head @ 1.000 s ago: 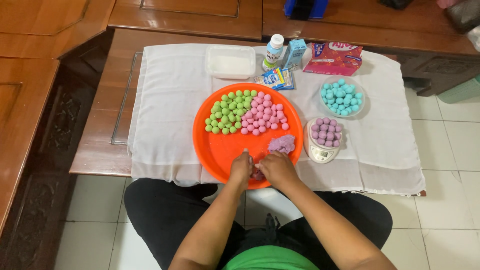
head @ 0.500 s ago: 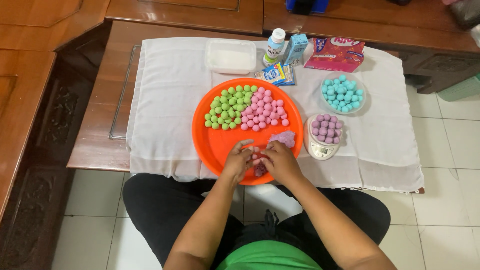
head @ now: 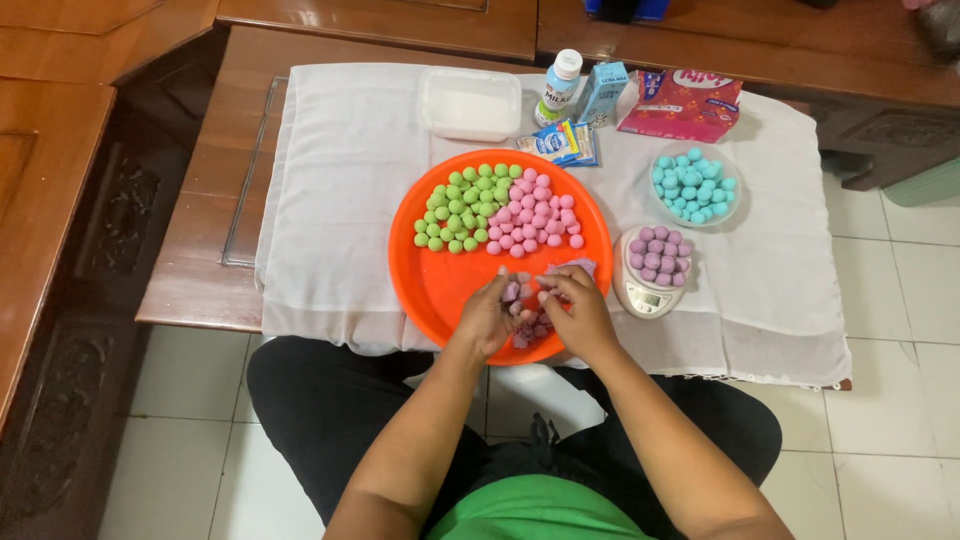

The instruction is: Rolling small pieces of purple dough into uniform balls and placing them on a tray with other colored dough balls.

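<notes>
Looking down from the head camera, I see my left hand (head: pixel 487 318) and right hand (head: pixel 578 312) meeting at the lower edge of the orange tray (head: pixel 432 285), just below the middle of the frame; both grips are closed round a lump of purple dough (head: pixel 527 305), fingertips pinching at it from either side, which I judge keeps the soft mass steady while a piece is worked loose; a further bit of the same dough (head: pixel 578 266) lies on the tray just above my right hand.

Higher on the tray the green balls (head: pixel 467 205) and pink balls (head: pixel 532 212) sit in two touching clusters, sorted by colour, away from my fingers; right of the tray a small white scale (head: pixel 640 295) carries a heap of purple balls (head: pixel 658 253), close to my right hand, handy for weighing I would guess; a clear bowl of teal balls (head: pixel 693 185) stands further up and right.

Along the top of the white cloth (head: pixel 340 190) covering the bench are a lidded white tub (head: pixel 470 103), a small bottle (head: pixel 558 88), a blue carton (head: pixel 603 92) and a pink packet (head: pixel 682 104), well apart from the work.
</notes>
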